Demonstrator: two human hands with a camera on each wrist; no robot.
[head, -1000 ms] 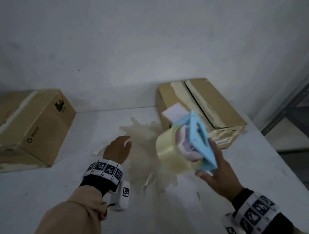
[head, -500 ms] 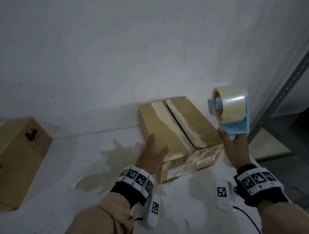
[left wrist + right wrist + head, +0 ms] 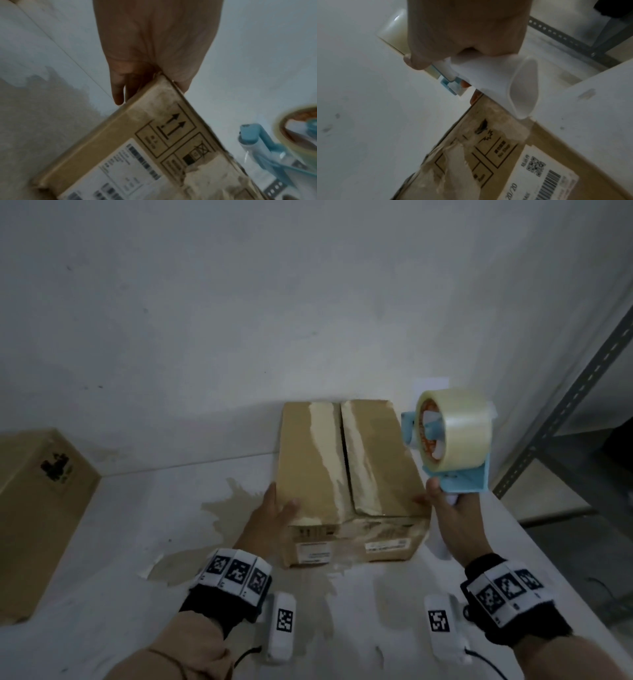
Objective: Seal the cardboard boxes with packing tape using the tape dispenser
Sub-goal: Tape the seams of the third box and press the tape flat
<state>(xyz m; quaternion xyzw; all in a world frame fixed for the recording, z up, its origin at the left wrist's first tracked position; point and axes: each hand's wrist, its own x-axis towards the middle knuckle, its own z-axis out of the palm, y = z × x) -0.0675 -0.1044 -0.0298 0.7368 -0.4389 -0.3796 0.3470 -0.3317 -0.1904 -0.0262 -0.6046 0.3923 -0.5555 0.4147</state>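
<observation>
A brown cardboard box (image 3: 346, 474) sits on the white table (image 3: 102, 542) against the wall, its two top flaps shut with an untaped seam between them. My left hand (image 3: 274, 511) holds its near left corner (image 3: 159, 81), thumb on top and fingers down the left side. My right hand (image 3: 448, 508) grips the white handle (image 3: 489, 75) of a blue tape dispenser (image 3: 455, 474) carrying a roll of clear tape (image 3: 455, 429), raised just above the box's near right corner. A fingertip of that hand touches the box's right edge.
A second cardboard box (image 3: 37, 508) stands at the far left of the table. A torn, discoloured patch (image 3: 219, 508) marks the tabletop left of the middle box. A grey metal shelf upright (image 3: 565, 405) rises beyond the table's right edge.
The view swung right and closer to the middle box. My left hand went from the tabletop to the box's left corner. The dispenser turned upright and came down beside the box's right edge.
</observation>
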